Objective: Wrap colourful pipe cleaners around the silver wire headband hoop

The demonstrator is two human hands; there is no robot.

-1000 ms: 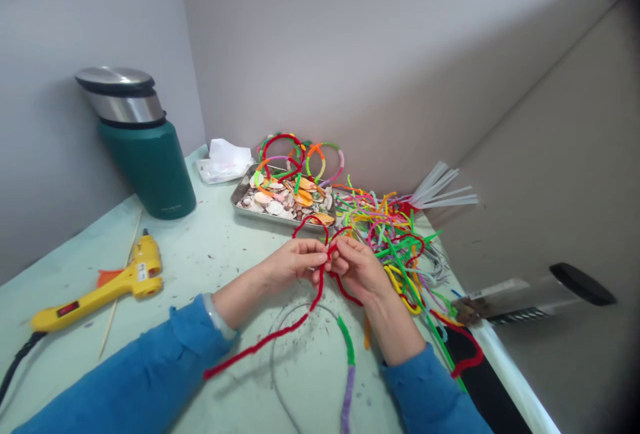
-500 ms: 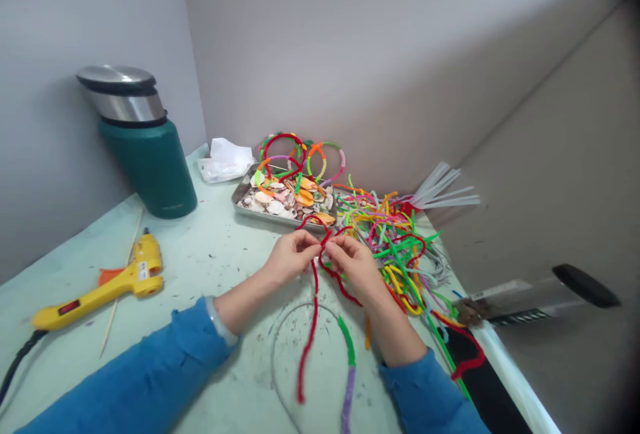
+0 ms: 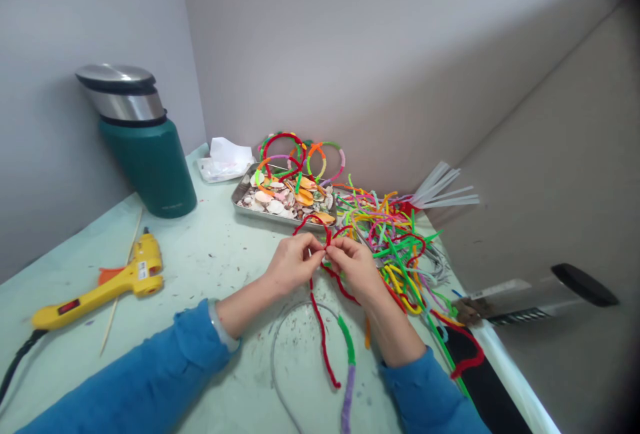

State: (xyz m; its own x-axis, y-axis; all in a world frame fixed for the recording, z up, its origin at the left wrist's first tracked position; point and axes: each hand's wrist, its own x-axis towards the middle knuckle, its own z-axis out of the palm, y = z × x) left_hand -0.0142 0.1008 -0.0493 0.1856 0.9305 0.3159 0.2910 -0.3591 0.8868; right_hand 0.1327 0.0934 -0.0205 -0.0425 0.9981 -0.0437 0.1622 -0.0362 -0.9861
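Red pipe cleaners [image 3: 321, 331] run through the fingertips of both hands, one end hanging toward me and a loop curving up behind. My left hand [image 3: 296, 261] is closed in a pinch on them, thumb against forefinger. My right hand [image 3: 353, 266] pinches them from the other side, so the fingertips of the two hands meet. Where exactly the strands cross is hidden by the fingers. On the table below lies a grey wire hoop [image 3: 275, 354], its right side wrapped in green [image 3: 346, 337] and purple [image 3: 349, 394] fuzzy sections.
A metal tray [image 3: 270, 219] of seashells stands behind my hands, with several colourful fuzzy rings [image 3: 285, 137] on and behind it. Tangled pipe cleaners [image 3: 395, 247] spread to the right. On the left are a yellow glue gun [image 3: 135, 277], a wooden stick [image 3: 111, 324] and a green bottle [image 3: 150, 167].
The hanging red end has swung to the right. Both hands have drawn slightly closer together at the fingertips, still pinching the red strands.
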